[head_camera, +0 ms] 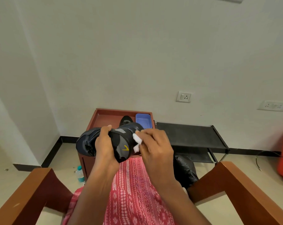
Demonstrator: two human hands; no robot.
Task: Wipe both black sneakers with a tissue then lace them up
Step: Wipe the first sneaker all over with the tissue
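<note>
Left hand (105, 145) clamped around a black sneaker (119, 143), held up over the lap. Right hand (155, 148) pinches a white tissue (136, 141) against the sneaker's right end. Second sneaker (125, 119) sits on the far wooden table (103, 116), beside a blue tray (143, 120).

counter (95, 118): reddish-brown wooden cabinet with a raised rim around its top, set against the white wall.
on counter, far right corner: blue plastic tray (143, 120), rectangular, touching the rim.
on counter, centre: second black sneaker (126, 119), just left of the blue tray, its near part hidden.
floor (6, 159): pale tiles with a black skirting along the wall.
on floor, left of counter: clear plastic bottle (80, 173) with a teal cap, upright, just beside the cabinet's side.
on floor, right of counter: black metal rack (189, 134) with two fabric shelves.
on floor, near rack: black bag (184, 168), crumpled and glossy.
</note>
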